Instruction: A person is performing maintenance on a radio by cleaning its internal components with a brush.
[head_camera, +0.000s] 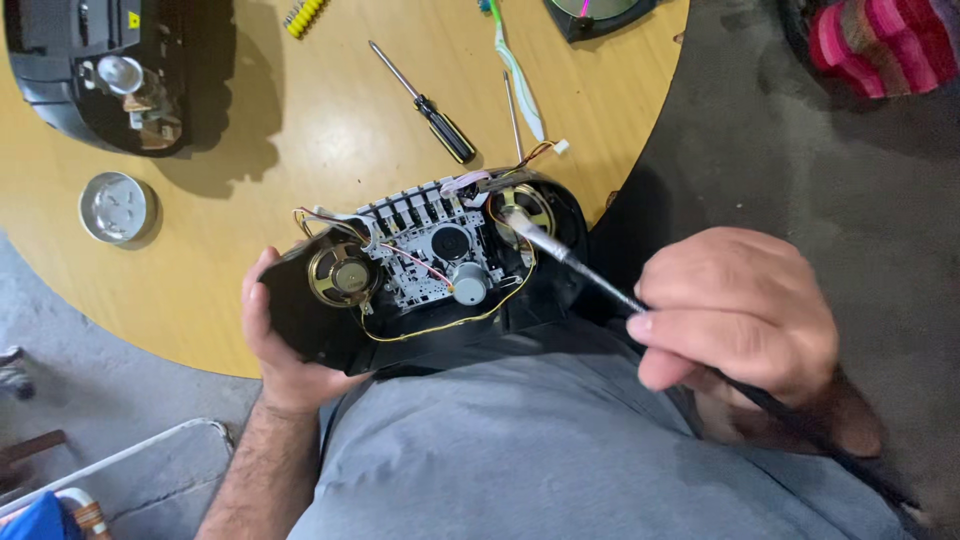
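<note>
Wooden table (300, 130): L hand (272, 340) grips opened radio (430, 262), R hand (740, 320) brushes speaker (522, 208).

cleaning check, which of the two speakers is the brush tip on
The brush tip rests on the speaker nearest the right hand; the other speaker, by the left hand, is untouched.

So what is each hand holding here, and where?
The left hand grips the opened black radio shell by its left end. The right hand holds a thin brush partway along its handle.

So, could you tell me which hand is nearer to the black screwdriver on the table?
Left. The left hand grips the opened casing's left end, below the screwdriver; the right hand is farther off, lower right, holding a brush.
</note>
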